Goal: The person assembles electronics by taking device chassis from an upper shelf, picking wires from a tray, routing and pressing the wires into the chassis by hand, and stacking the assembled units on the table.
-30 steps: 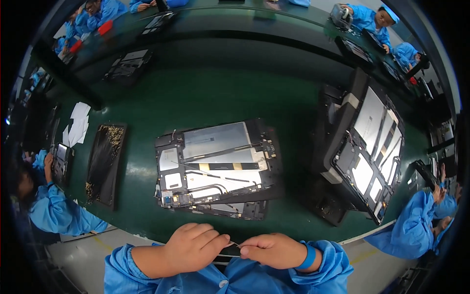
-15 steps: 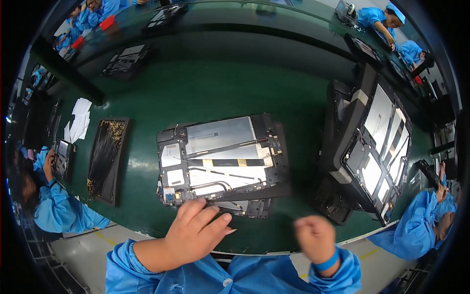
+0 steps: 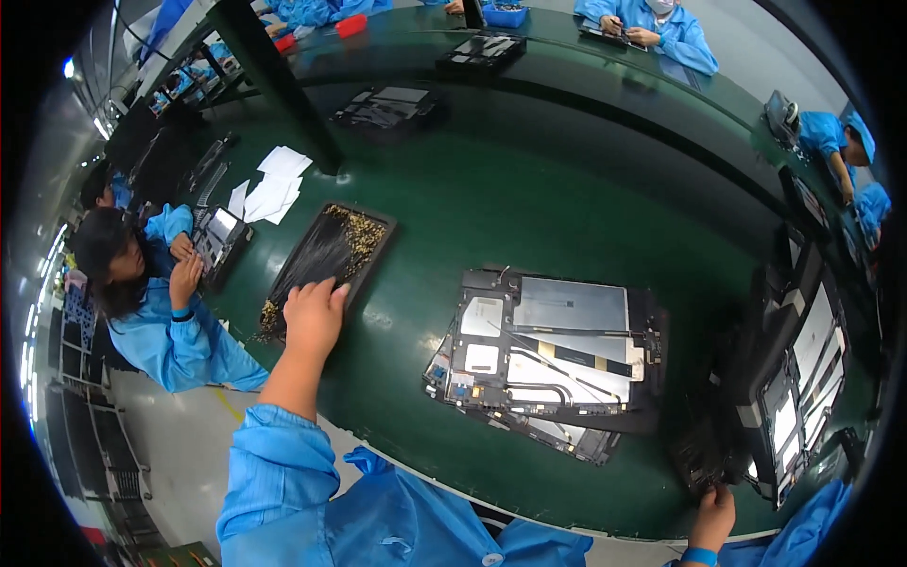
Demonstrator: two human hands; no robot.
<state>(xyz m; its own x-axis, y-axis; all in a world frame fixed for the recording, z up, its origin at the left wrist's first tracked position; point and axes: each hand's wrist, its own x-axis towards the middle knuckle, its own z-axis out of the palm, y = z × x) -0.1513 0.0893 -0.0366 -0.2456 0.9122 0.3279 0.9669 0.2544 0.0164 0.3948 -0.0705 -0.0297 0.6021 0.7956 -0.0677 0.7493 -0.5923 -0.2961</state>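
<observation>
My left hand [image 3: 316,317] reaches over the near end of a dark tray [image 3: 380,248] on the left. Its thumb stands apart from the fingers, which touch or hover over a bundle of thin black cables [image 3: 319,255] with gold-coloured tips. At the right, my right hand [image 3: 715,518] is closed at the near edge of a second dark tray [image 3: 697,452] of small dark parts; what its fingers pinch is hidden. Between the hands lies an opened tablet-like device [image 3: 567,345] with silver battery panels, stacked askew on another [image 3: 567,437]. Neither hand touches this stack.
Similar opened devices lean upright in a stack [image 3: 803,369] at the right. White paper sheets [image 3: 274,187] lie beyond the cable tray. A dark post [image 3: 279,90] rises at the back left. A co-worker [image 3: 170,298] handles a device at the left; others sit across the green table [image 3: 453,208].
My view has swung left. My left hand has left the device stack for the cable tray. My right hand has moved right to the tray of dark parts.
</observation>
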